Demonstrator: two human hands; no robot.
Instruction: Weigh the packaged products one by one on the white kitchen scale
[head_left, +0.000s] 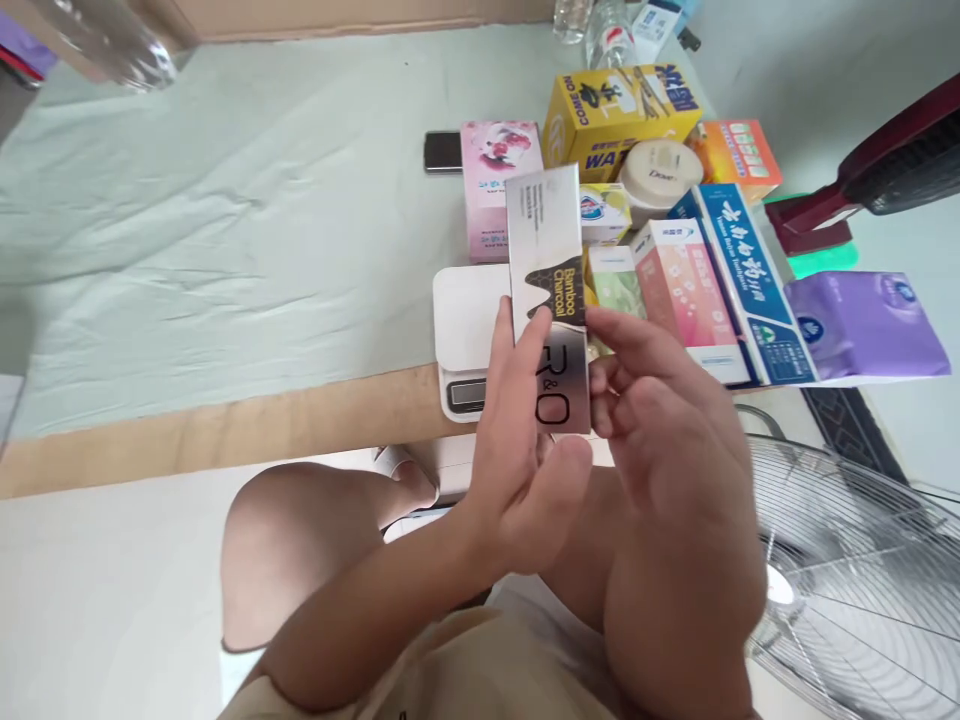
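Both my hands hold a long silver and black box [546,270] marked "Bamboo Charcoal", upright above a small white digital scale [463,330]. My left hand [517,450] grips the box's lower left side with the thumb across its bottom. My right hand [667,440] pinches the lower right edge with its fingers curled. The scale sits at the near edge of a low platform covered by a pale green sheet [225,220].
Several packaged goods crowd the right: a pink box [491,170], a yellow box [615,110], a round white jar [660,175], toothpaste boxes [739,280], a purple pack [870,325]. A dark phone [442,150] lies behind. A metal fan [862,580] stands at lower right. My knee [300,540] is below.
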